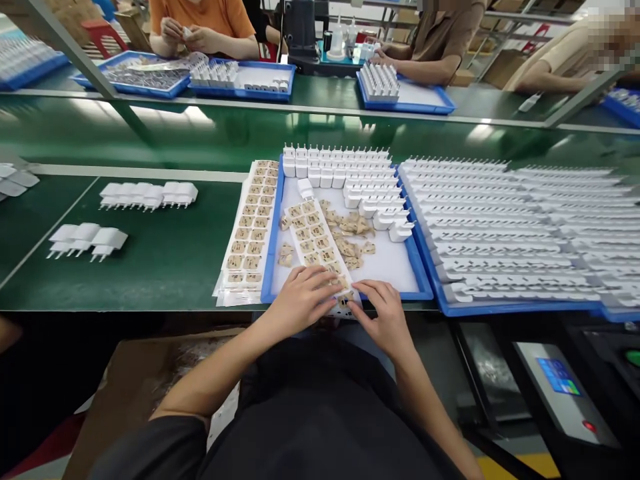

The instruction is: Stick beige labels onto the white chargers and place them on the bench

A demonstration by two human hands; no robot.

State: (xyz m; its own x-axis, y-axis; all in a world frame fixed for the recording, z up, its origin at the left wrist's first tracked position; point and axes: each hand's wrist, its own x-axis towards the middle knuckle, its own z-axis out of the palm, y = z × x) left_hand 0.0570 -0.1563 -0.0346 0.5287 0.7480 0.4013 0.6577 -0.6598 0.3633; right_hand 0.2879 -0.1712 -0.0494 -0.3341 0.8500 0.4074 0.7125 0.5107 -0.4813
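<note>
One blue tray (pixel 420 267) — chargers (pixel 326 177), tan scraps (pixel 353 223), sticker sheet (pixel 320 237) inside.

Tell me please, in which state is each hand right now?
Left hand: open, fingers laid across the label sheet.
Right hand: fingertips at the near end of the label sheet; whether they pinch it cannot be told.

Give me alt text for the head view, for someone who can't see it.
A person's left hand and right hand touch a white sheet of tan pieces over a blue tray holding white plugs; a fuller tray sits at right, and people work opposite.
</note>
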